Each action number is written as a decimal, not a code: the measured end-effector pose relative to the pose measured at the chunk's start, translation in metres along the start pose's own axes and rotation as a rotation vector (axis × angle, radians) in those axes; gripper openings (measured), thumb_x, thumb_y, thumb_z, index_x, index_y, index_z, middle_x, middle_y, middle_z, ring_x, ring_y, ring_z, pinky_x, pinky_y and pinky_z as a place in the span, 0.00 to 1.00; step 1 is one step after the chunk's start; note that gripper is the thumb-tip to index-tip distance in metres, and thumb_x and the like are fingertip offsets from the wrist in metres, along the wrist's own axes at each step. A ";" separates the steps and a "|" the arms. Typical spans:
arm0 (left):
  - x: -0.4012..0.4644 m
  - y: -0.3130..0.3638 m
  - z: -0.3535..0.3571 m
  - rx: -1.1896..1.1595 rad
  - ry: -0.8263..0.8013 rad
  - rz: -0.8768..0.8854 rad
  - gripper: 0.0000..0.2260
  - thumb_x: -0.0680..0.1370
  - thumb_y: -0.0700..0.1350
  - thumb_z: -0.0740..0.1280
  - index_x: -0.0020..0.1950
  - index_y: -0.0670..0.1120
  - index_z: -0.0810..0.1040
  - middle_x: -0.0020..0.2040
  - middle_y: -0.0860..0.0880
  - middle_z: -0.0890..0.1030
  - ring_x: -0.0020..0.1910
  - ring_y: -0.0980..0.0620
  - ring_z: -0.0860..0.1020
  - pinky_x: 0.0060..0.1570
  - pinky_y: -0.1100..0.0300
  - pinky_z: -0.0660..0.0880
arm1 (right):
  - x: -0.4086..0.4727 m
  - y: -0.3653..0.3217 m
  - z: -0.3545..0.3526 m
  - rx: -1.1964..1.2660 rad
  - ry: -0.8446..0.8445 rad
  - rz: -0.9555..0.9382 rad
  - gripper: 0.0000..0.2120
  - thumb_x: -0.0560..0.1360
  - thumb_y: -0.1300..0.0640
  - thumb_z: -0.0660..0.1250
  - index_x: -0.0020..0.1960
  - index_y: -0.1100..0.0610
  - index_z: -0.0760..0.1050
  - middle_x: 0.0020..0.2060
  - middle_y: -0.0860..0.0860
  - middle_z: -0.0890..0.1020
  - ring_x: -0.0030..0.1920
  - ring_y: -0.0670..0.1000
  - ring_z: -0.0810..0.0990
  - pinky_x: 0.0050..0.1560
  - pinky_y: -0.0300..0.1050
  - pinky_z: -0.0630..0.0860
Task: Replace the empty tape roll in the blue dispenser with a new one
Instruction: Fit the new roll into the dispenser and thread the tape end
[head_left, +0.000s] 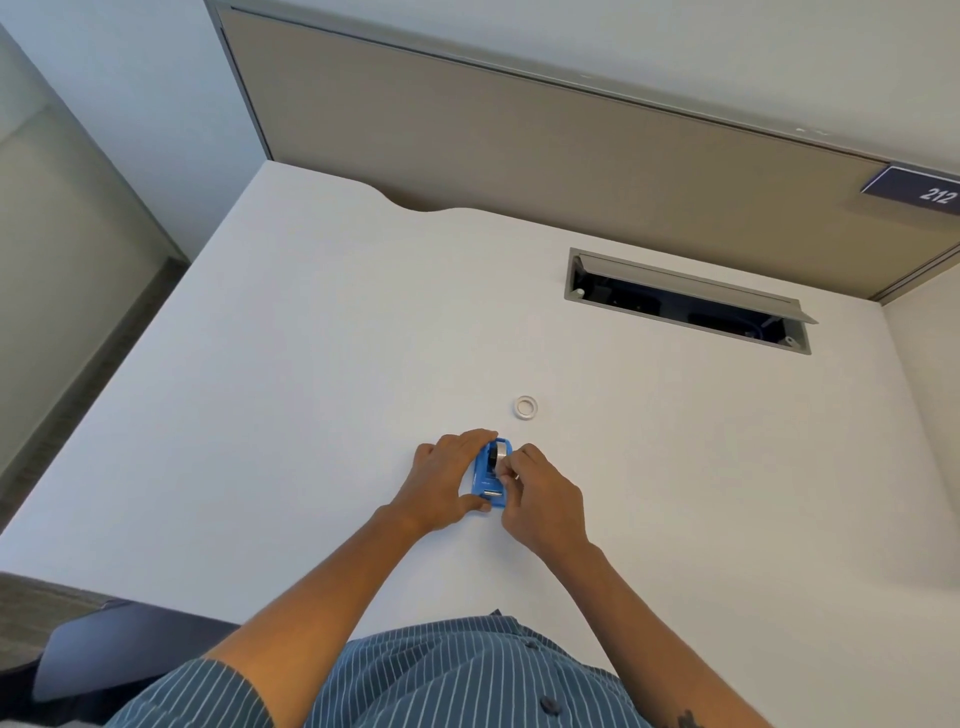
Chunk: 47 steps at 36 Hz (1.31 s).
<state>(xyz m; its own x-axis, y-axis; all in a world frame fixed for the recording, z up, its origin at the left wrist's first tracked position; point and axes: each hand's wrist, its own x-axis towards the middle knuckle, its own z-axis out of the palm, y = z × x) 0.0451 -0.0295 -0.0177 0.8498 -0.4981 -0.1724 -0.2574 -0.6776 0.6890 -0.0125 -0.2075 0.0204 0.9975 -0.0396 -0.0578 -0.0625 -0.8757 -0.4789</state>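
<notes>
The blue dispenser (488, 474) stands on the white desk (311, 389), near its middle. A tape roll (501, 451) sits in the dispenser's far end. My left hand (445, 480) wraps the dispenser from the left, thumb at its near end, fingers over its far end. My right hand (540, 499) is against the dispenser's right side, with fingertips pinched by the roll; what they pinch is too small to tell. A small white ring, a bare tape core (525, 407), lies flat on the desk just beyond the dispenser, apart from both hands.
An open cable hatch (685, 301) is sunk into the desk at the far right. A beige partition (519, 140) runs along the back edge. A dark chair (104, 649) is at the near left, beside my striped shirt.
</notes>
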 end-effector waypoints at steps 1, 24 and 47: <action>0.000 0.000 0.000 0.001 0.001 -0.001 0.40 0.73 0.56 0.79 0.81 0.55 0.63 0.77 0.56 0.71 0.74 0.51 0.69 0.71 0.53 0.60 | -0.002 0.000 0.000 0.005 0.011 -0.004 0.06 0.79 0.63 0.68 0.49 0.52 0.78 0.46 0.45 0.79 0.39 0.50 0.77 0.32 0.41 0.70; -0.002 0.004 -0.003 0.053 0.010 -0.014 0.41 0.74 0.58 0.78 0.81 0.55 0.62 0.78 0.55 0.71 0.74 0.51 0.70 0.72 0.50 0.63 | -0.036 -0.006 0.004 0.038 0.135 -0.022 0.06 0.80 0.64 0.69 0.50 0.54 0.80 0.45 0.44 0.81 0.37 0.48 0.78 0.29 0.47 0.75; 0.002 -0.003 -0.004 0.069 -0.007 -0.012 0.42 0.72 0.58 0.80 0.81 0.57 0.63 0.78 0.57 0.71 0.74 0.52 0.70 0.71 0.50 0.63 | -0.052 -0.002 0.016 0.013 0.093 -0.031 0.07 0.79 0.63 0.73 0.49 0.52 0.82 0.45 0.44 0.81 0.36 0.46 0.77 0.31 0.27 0.57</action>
<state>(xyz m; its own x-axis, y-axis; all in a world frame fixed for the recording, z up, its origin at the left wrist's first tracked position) 0.0495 -0.0264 -0.0173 0.8500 -0.4933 -0.1850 -0.2785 -0.7187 0.6371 -0.0644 -0.1956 0.0106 0.9976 -0.0575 0.0380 -0.0316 -0.8710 -0.4902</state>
